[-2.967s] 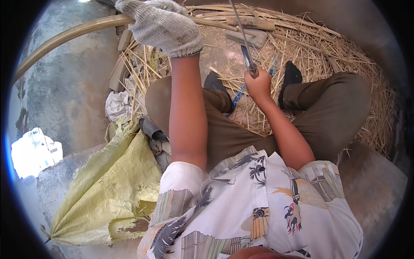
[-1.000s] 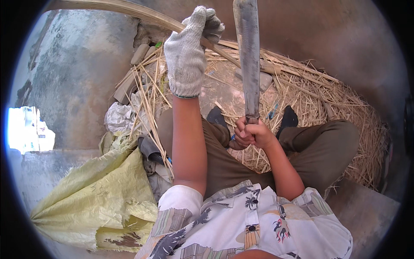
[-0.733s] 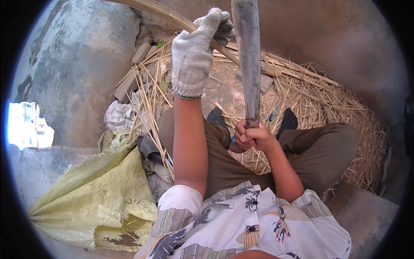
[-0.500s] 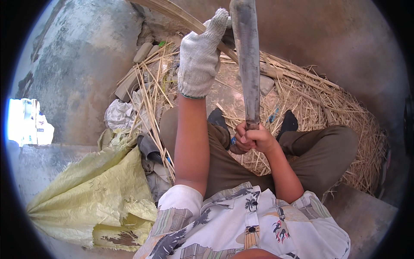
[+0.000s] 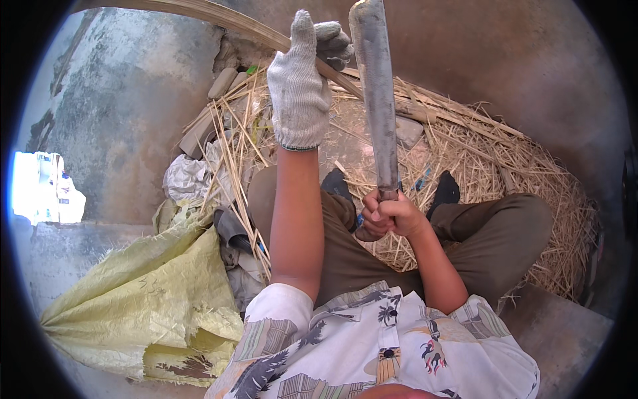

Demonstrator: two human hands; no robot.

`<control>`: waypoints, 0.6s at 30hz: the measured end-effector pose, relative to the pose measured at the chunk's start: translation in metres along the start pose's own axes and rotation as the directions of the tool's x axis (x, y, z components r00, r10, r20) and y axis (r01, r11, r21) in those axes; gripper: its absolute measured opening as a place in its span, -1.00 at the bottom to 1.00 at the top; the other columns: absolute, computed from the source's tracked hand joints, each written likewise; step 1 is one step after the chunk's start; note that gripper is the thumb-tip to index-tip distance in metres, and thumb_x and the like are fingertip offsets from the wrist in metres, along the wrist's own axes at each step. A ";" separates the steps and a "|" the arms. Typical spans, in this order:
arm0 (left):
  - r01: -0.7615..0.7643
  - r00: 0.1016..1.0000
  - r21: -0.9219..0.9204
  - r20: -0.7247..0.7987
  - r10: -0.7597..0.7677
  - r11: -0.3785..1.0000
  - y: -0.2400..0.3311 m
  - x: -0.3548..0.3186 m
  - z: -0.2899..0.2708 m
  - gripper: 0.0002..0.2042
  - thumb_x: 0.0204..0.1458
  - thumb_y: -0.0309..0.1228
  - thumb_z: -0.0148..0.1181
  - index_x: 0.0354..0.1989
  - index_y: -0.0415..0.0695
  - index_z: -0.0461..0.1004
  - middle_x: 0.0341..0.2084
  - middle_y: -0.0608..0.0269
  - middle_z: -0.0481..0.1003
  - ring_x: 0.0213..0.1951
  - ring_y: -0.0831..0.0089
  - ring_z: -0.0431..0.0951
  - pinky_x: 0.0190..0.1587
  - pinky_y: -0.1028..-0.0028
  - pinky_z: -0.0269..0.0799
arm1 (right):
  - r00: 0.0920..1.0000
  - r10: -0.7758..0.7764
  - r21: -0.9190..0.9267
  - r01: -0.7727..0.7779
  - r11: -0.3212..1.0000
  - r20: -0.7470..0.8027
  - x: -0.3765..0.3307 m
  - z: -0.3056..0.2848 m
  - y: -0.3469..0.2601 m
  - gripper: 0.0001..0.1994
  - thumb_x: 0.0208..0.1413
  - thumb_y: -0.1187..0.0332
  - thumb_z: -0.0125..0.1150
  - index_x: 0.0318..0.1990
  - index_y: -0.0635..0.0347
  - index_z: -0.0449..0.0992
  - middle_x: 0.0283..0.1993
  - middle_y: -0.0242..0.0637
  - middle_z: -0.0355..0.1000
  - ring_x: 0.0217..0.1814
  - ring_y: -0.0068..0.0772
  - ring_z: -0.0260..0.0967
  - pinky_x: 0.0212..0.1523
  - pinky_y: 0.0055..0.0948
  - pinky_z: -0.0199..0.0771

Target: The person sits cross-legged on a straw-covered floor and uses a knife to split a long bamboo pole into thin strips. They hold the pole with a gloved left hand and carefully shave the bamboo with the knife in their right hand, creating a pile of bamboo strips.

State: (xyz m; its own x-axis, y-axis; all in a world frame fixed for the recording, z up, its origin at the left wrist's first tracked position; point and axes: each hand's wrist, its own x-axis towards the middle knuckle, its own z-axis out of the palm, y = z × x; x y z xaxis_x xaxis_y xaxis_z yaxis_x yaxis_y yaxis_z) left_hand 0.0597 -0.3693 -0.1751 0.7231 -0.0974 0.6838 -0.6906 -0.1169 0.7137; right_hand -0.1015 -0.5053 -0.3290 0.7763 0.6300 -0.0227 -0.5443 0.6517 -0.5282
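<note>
My left hand (image 5: 300, 100) wears a white knit glove with a dark palm side. It is loosely closed round a long bamboo strip (image 5: 249, 30), its thumb raised and its fingertips showing beyond the strip. From the upper left the strip slants down through the glove, and its lower end reaches the blade. My bare right hand (image 5: 392, 214) is wrapped round the handle of a machete (image 5: 376, 93). The broad grey blade stands nearly upright, its top leaning slightly left, close to the right of the glove.
Bamboo shavings (image 5: 492, 173) are heaped on the right and between my legs. Thin split strips (image 5: 229, 163) lie to the left, near bricks (image 5: 199, 130) and a torn yellow woven sack (image 5: 166, 286). Walls (image 5: 505, 53) rise close at the back and left.
My gloved left hand has shifted a little left, its thumb now upright and its fingertips spread into view. The bamboo strip has moved left too. The machete's top has moved slightly left.
</note>
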 end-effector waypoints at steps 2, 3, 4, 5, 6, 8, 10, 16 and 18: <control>0.215 0.972 -0.310 -0.027 -0.235 0.926 0.009 0.005 0.003 -0.41 0.04 -0.72 0.09 0.31 -0.13 0.28 -0.22 0.05 0.61 -0.19 0.32 0.67 -0.15 0.36 0.64 | 1.000 -0.023 -0.001 0.023 1.000 0.003 0.000 -0.003 -0.001 -0.81 -0.08 0.48 0.14 -0.58 0.09 0.23 -0.73 -0.48 0.08 -0.75 -0.65 -0.05 -0.70 -0.51 -0.05; 0.253 0.959 -0.341 -0.039 -0.282 0.905 0.008 0.011 -0.002 -0.48 0.11 -0.64 0.10 0.30 -0.15 0.30 -0.23 0.05 0.61 -0.19 0.33 0.67 -0.15 0.36 0.64 | 0.986 -0.096 -0.086 0.084 0.993 -0.135 0.000 -0.002 -0.003 -0.78 -0.06 0.49 0.13 -0.61 0.09 0.21 -0.73 -0.48 0.09 -0.76 -0.65 -0.06 -0.71 -0.51 -0.05; 0.297 0.940 -0.365 -0.051 -0.337 0.883 0.007 0.011 -0.005 -0.55 0.18 -0.55 0.12 0.28 -0.18 0.31 -0.24 0.05 0.61 -0.20 0.34 0.67 -0.15 0.37 0.64 | 0.950 -0.168 -0.168 0.126 0.978 -0.264 0.002 0.010 -0.005 -0.75 -0.04 0.50 0.12 -0.63 0.10 0.19 -0.73 -0.48 0.09 -0.77 -0.64 -0.06 -0.72 -0.51 -0.05; -0.280 0.946 0.371 -0.049 0.320 0.885 0.005 0.004 -0.002 -0.59 0.30 -0.15 0.06 0.09 -0.28 0.43 -0.29 0.06 0.60 -0.22 0.32 0.66 -0.17 0.35 0.63 | 0.891 -0.244 -0.255 0.153 0.955 -0.383 0.003 0.015 -0.007 -0.72 -0.02 0.50 0.11 -0.66 0.10 0.17 -0.73 -0.47 0.10 -0.79 -0.64 -0.07 -0.73 -0.51 -0.05; -0.124 0.979 0.187 -0.140 0.151 0.975 0.005 0.001 -0.002 -0.54 0.30 -0.06 0.02 0.03 -0.28 0.45 -0.30 0.06 0.60 -0.25 0.30 0.65 -0.20 0.34 0.63 | 0.790 -0.385 -0.413 0.185 0.892 -0.477 0.006 0.006 -0.003 -0.73 0.00 0.51 0.12 -0.65 0.11 0.19 -0.72 -0.50 0.11 -0.77 -0.67 -0.05 -0.71 -0.52 -0.04; 0.177 0.951 -0.217 -0.215 -0.224 0.960 0.014 0.004 -0.001 -0.43 0.28 0.11 -0.06 -0.08 -0.27 0.48 -0.33 0.06 0.58 -0.31 0.26 0.64 -0.25 0.31 0.62 | 0.522 -0.656 -0.698 0.150 0.700 -0.546 0.014 -0.014 0.005 -0.74 0.05 0.52 0.14 -0.62 0.12 0.25 -0.69 -0.55 0.15 -0.73 -0.72 -0.01 -0.68 -0.54 -0.01; 0.175 0.919 -0.534 -0.213 -0.332 0.827 0.019 0.007 0.006 -0.49 0.30 0.08 -0.05 -0.36 -0.19 0.44 -0.55 0.17 0.46 -0.53 0.31 0.49 -0.45 0.31 0.50 | 0.374 -0.809 -0.844 0.109 0.525 -0.454 0.008 -0.017 0.001 -0.74 0.07 0.52 0.16 -0.60 0.12 0.27 -0.67 -0.60 0.16 -0.67 -0.77 0.01 -0.63 -0.56 -0.02; 0.030 0.920 -0.293 -0.365 -0.141 0.956 0.020 0.000 0.021 -0.39 0.33 0.06 -0.09 -0.76 -0.05 0.16 -0.85 0.40 0.11 -0.81 0.53 0.14 -0.74 0.49 0.16 | 0.215 -0.844 -0.833 0.165 0.528 -0.492 0.019 -0.045 0.037 -0.70 0.09 0.49 0.20 -0.62 0.18 0.25 -0.64 -0.59 0.14 -0.57 -0.77 0.00 -0.55 -0.52 -0.01; 0.018 0.887 -0.259 -0.442 -0.135 0.966 0.024 -0.001 0.031 -0.38 0.34 0.06 -0.12 -0.77 -0.03 0.14 -0.87 0.41 0.09 -0.84 0.55 0.10 -0.78 0.52 0.10 | 0.234 -0.822 -0.834 0.070 0.547 -0.519 0.022 -0.063 0.051 -0.71 0.08 0.48 0.19 -0.62 0.24 0.26 -0.67 -0.52 0.16 -0.56 -0.73 0.02 -0.54 -0.50 0.03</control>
State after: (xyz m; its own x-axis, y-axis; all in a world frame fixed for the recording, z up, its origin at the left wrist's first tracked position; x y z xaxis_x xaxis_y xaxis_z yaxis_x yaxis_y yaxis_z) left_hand 0.0430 -0.4022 -0.1634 0.7297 0.3659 0.5776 -0.6570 0.1413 0.7405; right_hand -0.0922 -0.4853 -0.4100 0.7941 -0.6077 -0.0116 0.0221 0.0479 -0.9986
